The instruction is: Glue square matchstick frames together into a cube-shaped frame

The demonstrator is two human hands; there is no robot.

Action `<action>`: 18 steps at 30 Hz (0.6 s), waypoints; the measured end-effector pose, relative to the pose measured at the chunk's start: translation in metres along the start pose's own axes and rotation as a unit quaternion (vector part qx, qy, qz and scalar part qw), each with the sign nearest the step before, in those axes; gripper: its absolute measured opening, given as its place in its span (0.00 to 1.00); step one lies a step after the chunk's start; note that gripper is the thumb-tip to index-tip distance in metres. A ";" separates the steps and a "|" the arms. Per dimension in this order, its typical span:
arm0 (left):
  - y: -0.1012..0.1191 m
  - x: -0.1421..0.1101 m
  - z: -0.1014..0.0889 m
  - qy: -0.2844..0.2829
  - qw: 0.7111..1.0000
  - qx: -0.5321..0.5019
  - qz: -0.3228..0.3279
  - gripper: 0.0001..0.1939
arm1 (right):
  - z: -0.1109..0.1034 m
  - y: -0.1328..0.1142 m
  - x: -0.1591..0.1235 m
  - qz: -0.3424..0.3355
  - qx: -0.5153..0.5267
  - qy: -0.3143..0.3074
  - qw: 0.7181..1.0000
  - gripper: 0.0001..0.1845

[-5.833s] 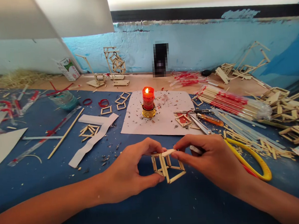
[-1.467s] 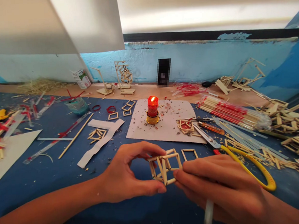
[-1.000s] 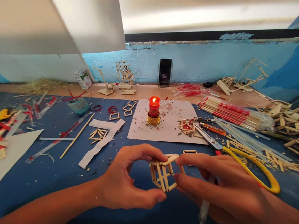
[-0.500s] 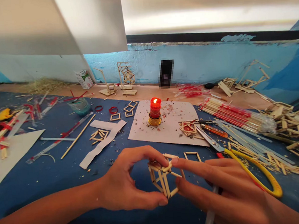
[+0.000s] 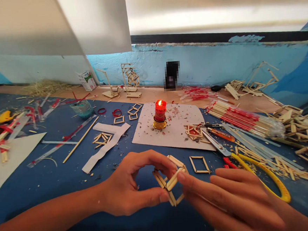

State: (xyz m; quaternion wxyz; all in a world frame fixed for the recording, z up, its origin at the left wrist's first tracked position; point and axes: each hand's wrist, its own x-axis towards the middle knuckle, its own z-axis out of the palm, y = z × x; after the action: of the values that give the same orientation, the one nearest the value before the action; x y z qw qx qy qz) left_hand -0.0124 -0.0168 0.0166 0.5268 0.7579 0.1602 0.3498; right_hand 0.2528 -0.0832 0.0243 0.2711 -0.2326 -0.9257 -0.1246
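- The blue tabletop (image 5: 141, 229) spreads beneath the fingers of both hands and runs out to either side of them.
- The white sheet (image 5: 171, 139) lies flat beyond the fingertips, dotted with dark crumbs.
- The right hand (image 5: 233, 198) has its forefinger tip against the near edge of the stick frame; whether its fingers pinch the frame or only press on it, I cannot tell.
- The left hand (image 5: 125, 193) grasps the stick frame from its left side, thumb below and bent forefinger above.
- The scissors (image 5: 282, 187) lie just beyond and to the right of the right fingers, yellow handle loop nearest them, blades pointing away toward the sheet.
- The wrapped stick bundle (image 5: 241, 118), red and pale, lies well beyond the right fingers.
- The white paper strip (image 5: 111, 143) lies bent beyond the left hand, left of its fingers.
- The candle (image 5: 160, 111), red and lit, stands upright on a gold base on the sheet, straight beyond the left fingertips.
- The stick frame (image 5: 175, 180) is tilted between the two hands' fingers, raised off the tabletop, its short pale sticks partly covered by them.
- The flat stick square (image 5: 202, 172) lies just beyond the right forefinger, touching neither hand.
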 end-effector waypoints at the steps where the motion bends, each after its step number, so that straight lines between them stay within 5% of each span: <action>1: 0.000 0.000 0.000 -0.004 1.000 0.002 0.006 0.21 | 0.000 0.000 0.000 -0.014 -0.016 0.001 1.000 0.19; 6: 0.000 -0.001 -0.001 -0.008 0.999 0.011 0.029 0.20 | -0.002 -0.002 0.003 -0.052 -0.057 0.007 0.997 0.21; 15: -0.002 0.001 -0.002 -0.008 0.999 0.008 0.035 0.17 | -0.017 -0.002 0.015 -0.060 -0.076 -0.074 0.993 0.23; 18: -0.001 0.001 -0.004 -0.021 1.000 -0.007 0.017 0.18 | -0.010 -0.002 0.011 -0.067 -0.073 -0.018 0.995 0.22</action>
State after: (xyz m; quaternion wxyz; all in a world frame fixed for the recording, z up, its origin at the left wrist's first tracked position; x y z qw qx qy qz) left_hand -0.0143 -0.0133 0.0166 0.5291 0.7643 0.1334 0.3436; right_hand 0.2479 -0.0848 0.0386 0.2280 -0.1913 -0.9324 -0.2052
